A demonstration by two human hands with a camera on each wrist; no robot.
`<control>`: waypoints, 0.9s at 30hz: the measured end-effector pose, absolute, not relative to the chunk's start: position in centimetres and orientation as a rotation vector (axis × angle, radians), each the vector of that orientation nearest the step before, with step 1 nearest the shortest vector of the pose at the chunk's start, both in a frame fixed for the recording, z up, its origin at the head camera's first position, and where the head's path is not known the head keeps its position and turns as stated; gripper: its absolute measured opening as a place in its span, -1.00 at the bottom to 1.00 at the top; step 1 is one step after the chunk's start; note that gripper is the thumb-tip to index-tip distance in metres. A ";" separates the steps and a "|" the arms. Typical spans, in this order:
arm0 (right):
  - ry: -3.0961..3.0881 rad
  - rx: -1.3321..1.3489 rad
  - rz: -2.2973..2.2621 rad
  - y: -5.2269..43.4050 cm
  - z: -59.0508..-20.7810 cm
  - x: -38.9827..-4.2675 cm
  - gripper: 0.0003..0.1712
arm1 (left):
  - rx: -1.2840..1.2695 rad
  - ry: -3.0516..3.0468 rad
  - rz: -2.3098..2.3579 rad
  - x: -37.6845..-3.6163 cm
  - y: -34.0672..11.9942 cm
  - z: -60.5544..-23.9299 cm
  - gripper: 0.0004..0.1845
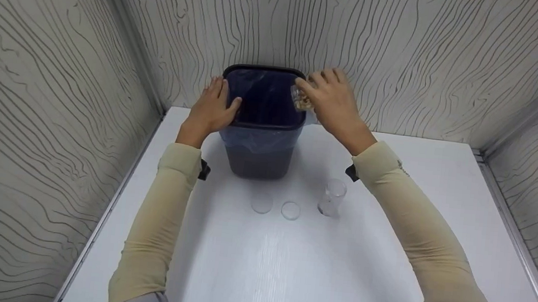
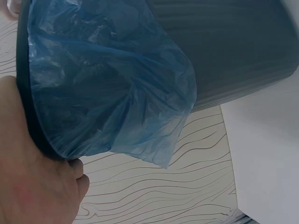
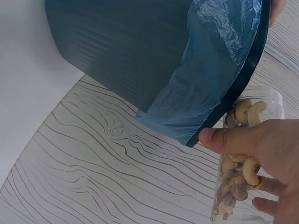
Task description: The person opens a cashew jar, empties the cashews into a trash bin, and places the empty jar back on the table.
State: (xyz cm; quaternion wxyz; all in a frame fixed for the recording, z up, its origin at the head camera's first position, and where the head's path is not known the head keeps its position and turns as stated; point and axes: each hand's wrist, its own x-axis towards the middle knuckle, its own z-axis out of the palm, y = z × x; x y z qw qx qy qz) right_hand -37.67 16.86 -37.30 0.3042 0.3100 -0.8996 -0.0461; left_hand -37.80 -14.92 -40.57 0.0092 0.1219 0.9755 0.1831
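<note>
A dark trash bin (image 1: pixel 259 162) stands at the back of the white table, lined with a blue plastic bag (image 2: pixel 112 88). My left hand (image 1: pixel 212 111) grips the left side of its rim, the thumb reaching over the opening. At the right rim, my right hand (image 1: pixel 334 100) holds a clear jar of nuts (image 3: pixel 238 182), tilted with its mouth toward the bin. Cashews and darker nuts show through the jar's wall. In the right wrist view, my right thumb touches the bin's black rim (image 3: pixel 247 70).
A second clear jar (image 1: pixel 332 197) stands on the white table (image 1: pixel 286 281), right of the bin. Two clear round lids, a left one (image 1: pixel 262 203) and a right one (image 1: pixel 291 211), lie in front of the bin. Wood-patterned walls (image 1: pixel 281 19) enclose the back and sides.
</note>
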 end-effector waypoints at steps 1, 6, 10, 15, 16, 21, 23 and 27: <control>-2.388 0.820 -0.128 16.9 -37.3 -37.7 -0.28 | 0.381 3.048 0.571 -37.8 -14.9 -40.6 -0.13; -2.414 0.815 -0.163 16.8 -37.1 -37.6 -0.22 | 0.383 3.048 0.579 -37.9 -14.9 -40.6 -0.13; -2.425 0.808 -0.184 16.8 -37.1 -37.6 -0.19 | 0.385 3.050 0.583 -37.8 -14.9 -40.6 -0.13; -2.407 0.805 -0.202 16.7 -37.1 -37.6 -0.23 | 0.392 3.056 0.572 -37.8 -14.9 -40.5 -0.14; -2.404 0.805 -0.203 16.7 -37.1 -37.6 -0.24 | 0.394 3.058 0.571 -37.8 -14.8 -40.5 -0.14; -2.396 0.805 -0.210 16.6 -37.2 -37.6 -0.25 | 0.390 3.053 0.568 -37.9 -14.9 -40.5 -0.14; -2.393 0.809 -0.195 16.7 -37.3 -37.7 -0.25 | 0.382 3.046 0.566 -37.9 -14.9 -40.5 -0.14; -2.375 0.815 -0.128 16.7 -37.6 -37.7 -0.28 | 0.367 3.039 0.570 -37.9 -14.9 -40.7 -0.14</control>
